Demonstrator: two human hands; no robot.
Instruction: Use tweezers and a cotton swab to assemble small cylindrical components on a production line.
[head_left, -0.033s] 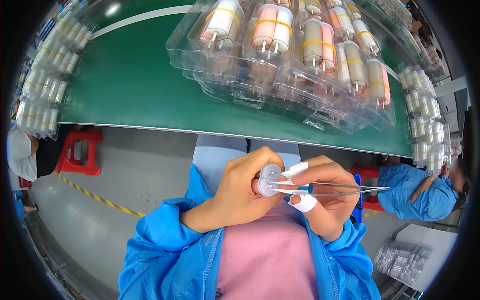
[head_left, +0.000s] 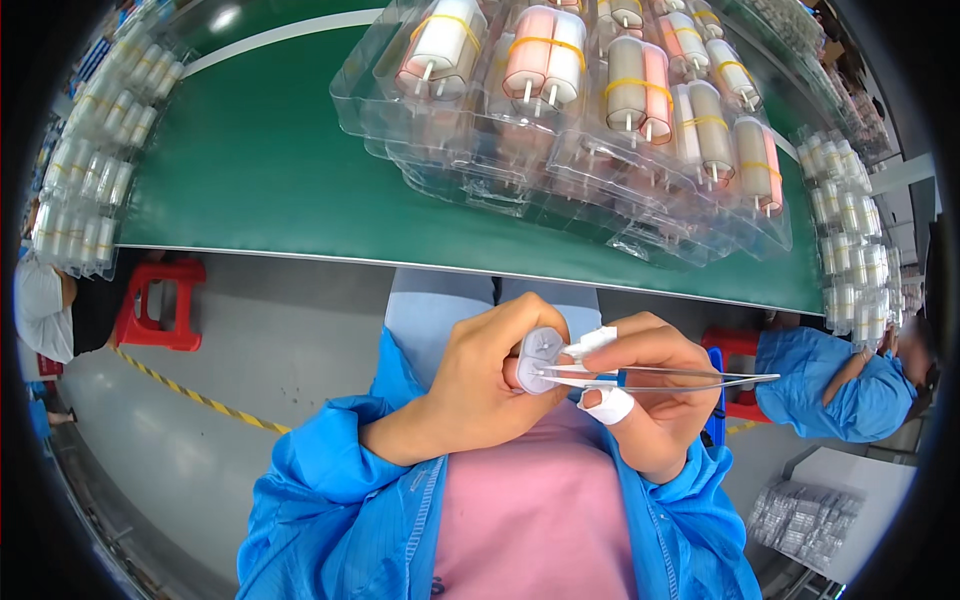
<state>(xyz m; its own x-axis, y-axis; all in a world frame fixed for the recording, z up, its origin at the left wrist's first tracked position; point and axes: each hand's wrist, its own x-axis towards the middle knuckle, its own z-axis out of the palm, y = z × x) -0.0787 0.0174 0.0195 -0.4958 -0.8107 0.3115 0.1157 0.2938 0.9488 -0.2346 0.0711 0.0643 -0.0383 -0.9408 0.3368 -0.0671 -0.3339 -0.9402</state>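
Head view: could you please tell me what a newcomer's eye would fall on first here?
Low in the middle, the left hand holds a small white round part while the right hand, with taped fingers, points metal tweezers at it. Above, on the green table, lies a stack of clear plastic trays filled with pink and beige cylinders bound in pairs by yellow bands.

The near-left stretch of the green belt (head_left: 270, 170) lies bare, giving hands free passage there. Stacked clear trays (head_left: 560, 170) of rollers block the centre and right. Tray columns (head_left: 85, 180) line the left edge, and more trays (head_left: 850, 240) line the right edge.
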